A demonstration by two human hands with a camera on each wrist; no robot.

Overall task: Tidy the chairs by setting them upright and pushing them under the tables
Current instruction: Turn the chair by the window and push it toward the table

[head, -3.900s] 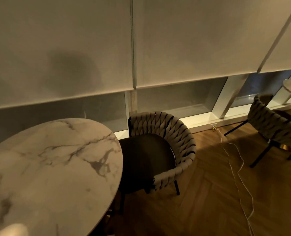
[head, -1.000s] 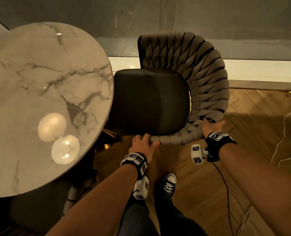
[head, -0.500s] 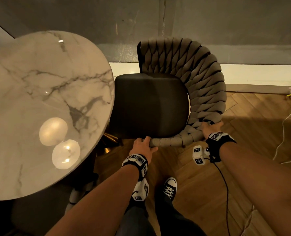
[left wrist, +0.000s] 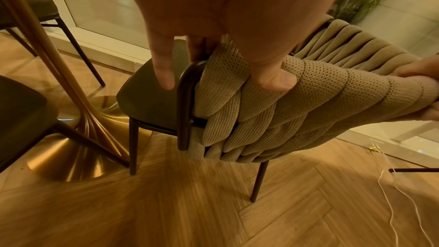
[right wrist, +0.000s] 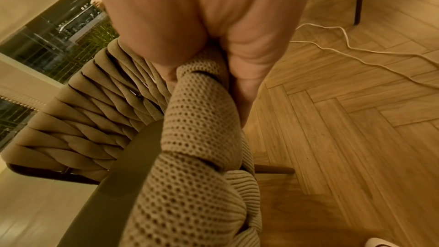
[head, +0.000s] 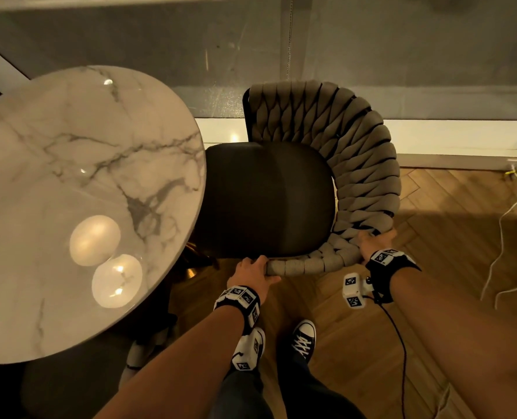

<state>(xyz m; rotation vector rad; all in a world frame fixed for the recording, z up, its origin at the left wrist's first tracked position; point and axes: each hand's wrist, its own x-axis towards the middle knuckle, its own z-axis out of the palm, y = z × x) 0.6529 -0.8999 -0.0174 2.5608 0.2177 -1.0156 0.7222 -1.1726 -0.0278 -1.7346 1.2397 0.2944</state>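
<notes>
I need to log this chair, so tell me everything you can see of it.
The chair stands upright on the wood floor, its dark seat edge at the marble table. A curved back of woven beige knit straps wraps a dark frame on thin dark legs. The left hand grips one end of the back, the right hand the rim.

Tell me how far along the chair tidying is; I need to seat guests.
Done: the chair stands upright. In hand: left hand and right hand grip its woven backrest. Left: most of the seat lies outside the marble table.
</notes>
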